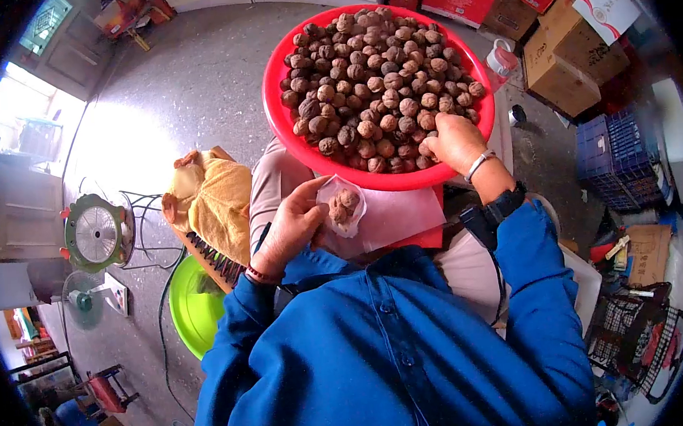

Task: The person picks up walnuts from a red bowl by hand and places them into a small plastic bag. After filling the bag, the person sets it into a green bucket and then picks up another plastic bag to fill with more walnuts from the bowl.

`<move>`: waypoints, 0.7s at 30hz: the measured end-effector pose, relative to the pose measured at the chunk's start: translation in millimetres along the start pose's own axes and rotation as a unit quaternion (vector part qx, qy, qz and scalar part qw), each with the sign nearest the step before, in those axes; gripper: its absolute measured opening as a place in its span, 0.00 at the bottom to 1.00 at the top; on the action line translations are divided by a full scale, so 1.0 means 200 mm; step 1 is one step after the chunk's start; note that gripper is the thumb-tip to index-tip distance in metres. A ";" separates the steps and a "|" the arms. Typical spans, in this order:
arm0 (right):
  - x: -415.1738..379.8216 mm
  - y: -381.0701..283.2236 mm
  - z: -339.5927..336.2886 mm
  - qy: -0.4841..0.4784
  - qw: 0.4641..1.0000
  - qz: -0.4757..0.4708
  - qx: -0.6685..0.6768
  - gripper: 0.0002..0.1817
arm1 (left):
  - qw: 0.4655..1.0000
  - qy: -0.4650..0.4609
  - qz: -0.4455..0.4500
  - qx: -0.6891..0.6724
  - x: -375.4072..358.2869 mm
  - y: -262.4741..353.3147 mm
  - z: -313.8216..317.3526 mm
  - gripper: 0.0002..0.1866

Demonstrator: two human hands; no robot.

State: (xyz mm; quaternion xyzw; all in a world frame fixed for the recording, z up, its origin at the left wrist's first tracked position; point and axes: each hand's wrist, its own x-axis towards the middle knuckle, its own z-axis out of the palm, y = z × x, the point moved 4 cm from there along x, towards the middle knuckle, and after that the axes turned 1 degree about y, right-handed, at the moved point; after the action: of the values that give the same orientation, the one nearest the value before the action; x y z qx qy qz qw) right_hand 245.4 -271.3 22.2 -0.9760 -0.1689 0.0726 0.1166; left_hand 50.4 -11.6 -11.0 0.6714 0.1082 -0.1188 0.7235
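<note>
A wide red basin [279, 110] heaped with brown walnuts [376, 80] sits in front of me. Over its right rim reaches my right hand [459, 143], fingers bent down and closed around a walnut at the near right side of the heap; the fingertips are partly hidden. My left hand [291, 224] is just below the basin's near left edge. Between its thumb and fingers it pinches the side of a small clear plastic bag [356, 228], whose mouth faces up. A few walnuts [344, 205] lie inside the bag.
Pink and red sheets [405, 212] lie across my lap under the bag. To the left are a yellow cloth [218, 202], a bright green basin [185, 299], a small fan [93, 234] and loose cables. Cardboard boxes [561, 63] and a blue crate [615, 154] stand at the right.
</note>
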 end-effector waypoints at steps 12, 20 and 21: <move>-0.05 -0.07 -0.02 -0.042 0.985 -0.086 0.141 0.12 | 0.999 0.003 0.019 0.046 0.01 -0.02 -0.04 0.30; -0.15 -0.30 -0.08 -0.111 0.919 -0.155 0.346 0.12 | 0.996 0.000 0.059 0.064 0.02 -0.03 -0.02 0.30; -0.16 -0.31 -0.06 -0.099 0.913 -0.180 0.352 0.11 | 0.996 0.002 0.061 0.066 0.01 -0.01 -0.02 0.29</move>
State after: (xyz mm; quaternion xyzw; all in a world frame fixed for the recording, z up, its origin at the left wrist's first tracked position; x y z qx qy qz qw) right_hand 198.6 -227.5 52.4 -0.8127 -0.3157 0.2011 0.4466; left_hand 52.0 -8.4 -14.8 0.7233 0.0599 -0.0803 0.6832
